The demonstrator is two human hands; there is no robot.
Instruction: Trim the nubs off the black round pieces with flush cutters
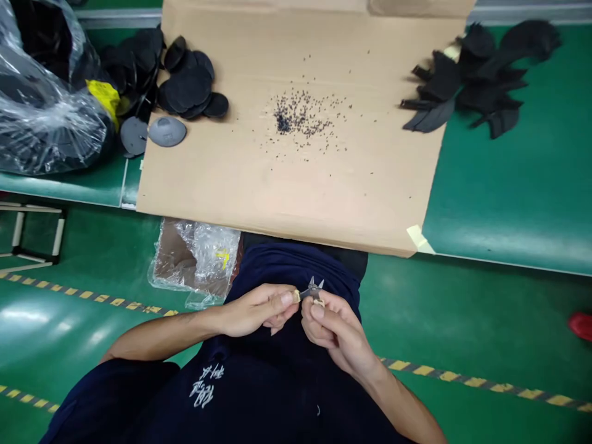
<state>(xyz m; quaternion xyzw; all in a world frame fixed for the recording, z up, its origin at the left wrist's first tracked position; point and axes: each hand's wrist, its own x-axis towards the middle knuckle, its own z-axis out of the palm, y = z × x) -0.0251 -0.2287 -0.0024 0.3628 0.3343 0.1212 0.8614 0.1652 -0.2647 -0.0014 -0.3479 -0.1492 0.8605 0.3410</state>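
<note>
A small pair of cutting nippers (pixel 312 287) is held close to my body, below the table's front edge. Its pointed metal jaws face up and stand apart. My left hand (pixel 268 309) pinches one side of the tool between thumb and fingers. On the other side, my right hand (pixel 337 327) has its fingers curled round it. Pale yellowish material shows at both grips; whether it is tape on the handles or on the fingers, I cannot tell. Most of the handles are hidden by my fingers.
Cardboard (pixel 222 179) covers the table, with tiny black bits (pixel 296 117) scattered on it. Flat black oval pieces (pixel 189 86) are piled left, beside a clear plastic bag (pixel 50 123). Curved black pieces (pixel 485 74) lie right. A plastic-lined box (pixel 194 259) stands below the table.
</note>
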